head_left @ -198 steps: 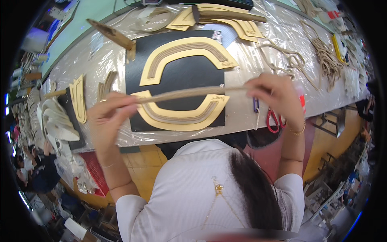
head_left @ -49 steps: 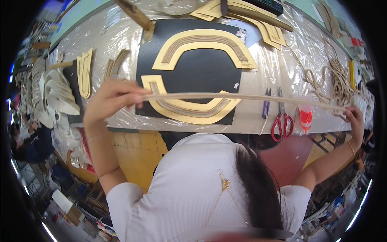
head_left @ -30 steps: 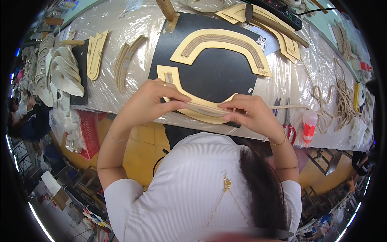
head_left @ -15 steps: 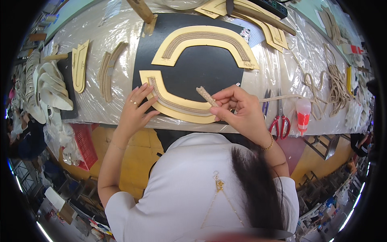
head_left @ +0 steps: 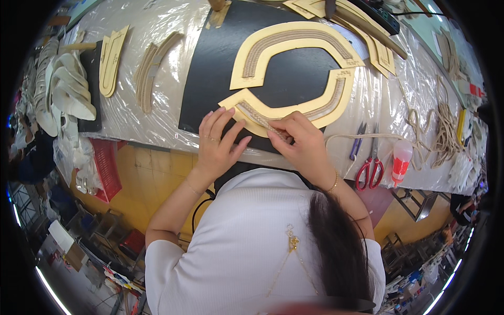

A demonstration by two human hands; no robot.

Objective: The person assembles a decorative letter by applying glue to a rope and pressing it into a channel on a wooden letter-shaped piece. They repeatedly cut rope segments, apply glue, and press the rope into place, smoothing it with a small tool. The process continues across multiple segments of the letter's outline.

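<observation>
Two tan curved cardboard frames lie on a black sheet [head_left: 210,73]: the far frame [head_left: 294,52] and the near frame [head_left: 310,110], each with a braided strip set in its channel. My left hand [head_left: 218,139] rests flat with fingers spread on the near frame's left end. My right hand [head_left: 299,142] pinches a beige braided cord [head_left: 262,119] and presses it into that frame's channel. The cord runs on to the right [head_left: 357,137] across the plastic-covered table.
Red-handled scissors [head_left: 370,170], a small bottle with a red cap [head_left: 401,160] and a purple tool [head_left: 357,142] lie to the right. Coils of rope [head_left: 446,131] sit beyond. Loose curved pieces [head_left: 149,68] and white moulded shapes [head_left: 63,94] lie at left.
A long strip held stretched between both hands has been brought down. My hands have come together at the near frame, and my right hand now presses the cord into its left end.
</observation>
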